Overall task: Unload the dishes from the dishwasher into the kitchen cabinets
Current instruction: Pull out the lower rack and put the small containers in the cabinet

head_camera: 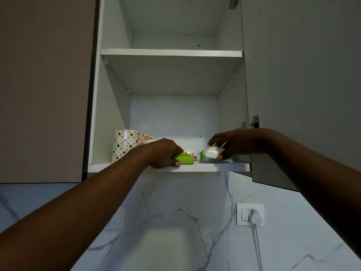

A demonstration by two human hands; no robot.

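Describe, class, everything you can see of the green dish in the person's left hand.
The green dish is bright lime, smooth and glossy, plastic by its look. Only a curved side shows. It lies low at the front edge of the cabinet's bottom shelf, gripped by the left hand, with a floral bowl just behind it.

The left hand (164, 153) covers most of the green dish (184, 159). At twelve o'clock, a hinge (233, 1) is cut off. The red-patterned cups (145, 138) sit half-hidden behind the mug (125, 144).

Mugs (125, 145) at shelf (224, 167) left; free room above.
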